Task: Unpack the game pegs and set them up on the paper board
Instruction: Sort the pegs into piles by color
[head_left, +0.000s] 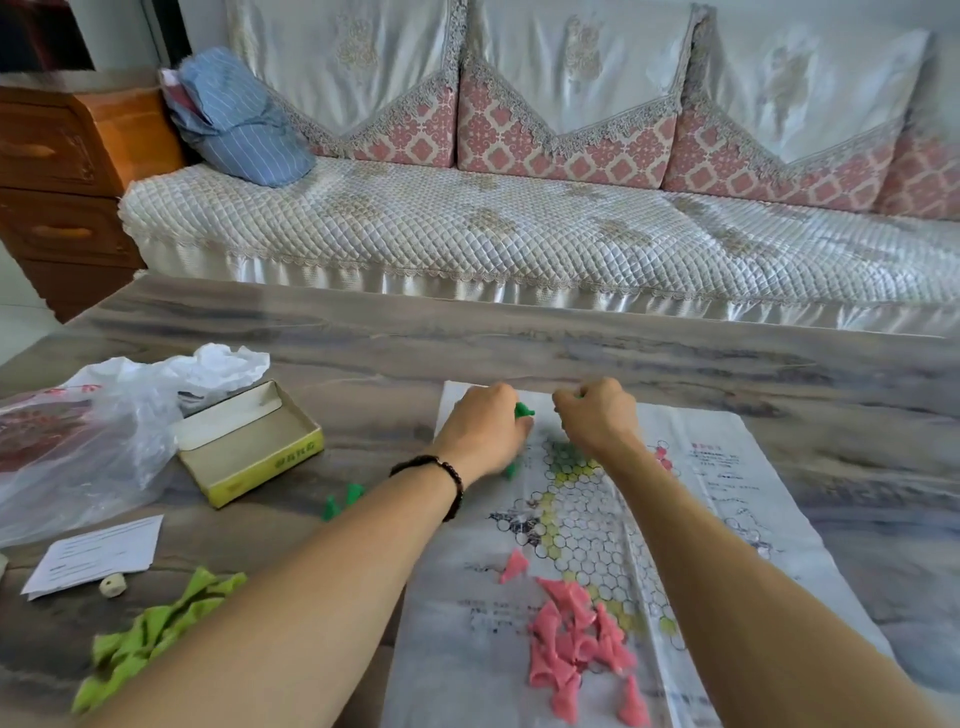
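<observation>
So both my hands are up at the far end of the paper board on the desk. My left hand has its grip pinching a green peg; my right hand is curled, can't tell what's in it. Pink pegs are piled near me, and the empty box sits off left.

I see a long sofa draped in a quilted cream cover along the far side, with pink patterned back cushions; a blue striped bundle of cloth rests at its left end; a brown wooden drawer cabinet stands left of that; nearer, on the grey marbled table, lie a crumpled clear plastic bag, a white printed slip of paper and a crumpled lime green cloth.
</observation>
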